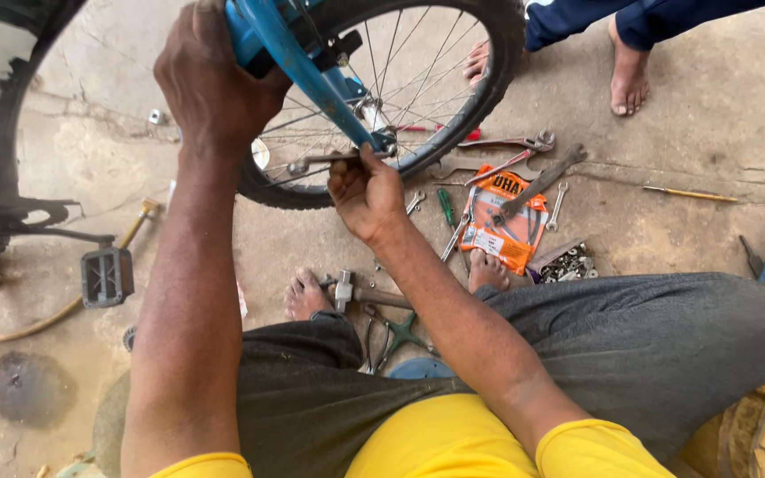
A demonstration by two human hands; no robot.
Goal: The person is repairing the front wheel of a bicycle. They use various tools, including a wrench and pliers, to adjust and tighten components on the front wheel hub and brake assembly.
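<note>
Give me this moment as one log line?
left hand: grips blue bicycle frame | right hand: holds wrench at wheel axle | floor: scattered tools

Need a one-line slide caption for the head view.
Left hand grips blue bicycle fork; right hand works a wrench at the wheel axle.

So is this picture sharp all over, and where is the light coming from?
Head view: soft, even daylight with no hard shadows or glare. The left hand on the blue bicycle frame looks slightly smeared, so does the dark tyre at top left. The right hand by the wheel axle and the orange packet are crisp. The wide lens bends the edges, enlarging the near forearms.
</note>
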